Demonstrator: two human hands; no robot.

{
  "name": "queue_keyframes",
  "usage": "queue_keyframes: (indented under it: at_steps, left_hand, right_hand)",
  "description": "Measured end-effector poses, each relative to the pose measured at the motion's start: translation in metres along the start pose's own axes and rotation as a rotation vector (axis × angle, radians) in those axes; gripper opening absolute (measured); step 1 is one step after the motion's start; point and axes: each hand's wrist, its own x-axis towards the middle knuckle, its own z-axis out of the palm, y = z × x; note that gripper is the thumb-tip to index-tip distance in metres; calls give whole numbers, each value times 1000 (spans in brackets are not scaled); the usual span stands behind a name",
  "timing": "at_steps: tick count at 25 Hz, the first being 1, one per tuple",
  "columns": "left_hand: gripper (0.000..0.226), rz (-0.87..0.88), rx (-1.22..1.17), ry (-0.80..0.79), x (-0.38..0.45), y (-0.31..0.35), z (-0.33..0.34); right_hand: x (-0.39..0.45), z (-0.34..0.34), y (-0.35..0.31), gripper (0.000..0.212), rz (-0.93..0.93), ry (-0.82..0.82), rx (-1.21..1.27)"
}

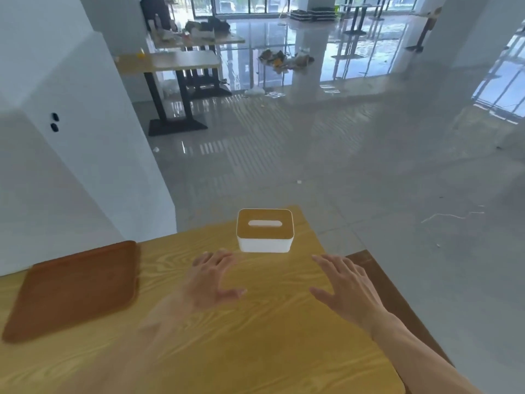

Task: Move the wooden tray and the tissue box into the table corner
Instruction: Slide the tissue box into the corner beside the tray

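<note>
The tissue box [265, 230] is sitting upright near the far right corner of the worktop [255, 351], its slot facing up, and it looks to be already in or very close to a corner, though which corner the task means cannot be told from this view. The wooden tray [75, 288] is lying flat at the worktop's left side, close to the wall, well apart from the box. If both things are meant to share one corner, at least one of them is waiting to be shifted, so the task is probably about half done at best. Neither hand is carrying anything. The left hand [211, 280] is hovering palm down just in front of the box, blurred, its grip spread and empty, fingertips near the box's near left edge without clearly touching it. The right hand [345, 288] is hanging palm down to the box's right and nearer the person, fingers fanned open, holding nothing.
</note>
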Motion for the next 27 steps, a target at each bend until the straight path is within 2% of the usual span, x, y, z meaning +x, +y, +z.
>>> queue_keyframes:
  at_steps: [10, 15, 20, 24, 27]
  left_hand:
    - [106, -156, 77, -204, 103, -30, 2]
    - [116, -183, 185, -348, 167, -41, 19]
    - [138, -167, 288, -462, 220, -58, 33]
    - [145, -153, 293, -518, 234, -69, 40]
    - [144, -122, 302, -493, 234, -72, 40]
  right_hand:
    - [148, 35, 23, 96, -140, -253, -29]
    - [210, 58, 44, 113, -107, -409, -60]
    - [249, 84, 49, 130, -101, -536, -100]
    - [261, 102, 38, 134, -105, -564, -61]
    - [265, 105, 37, 135, -117, -533, -45]
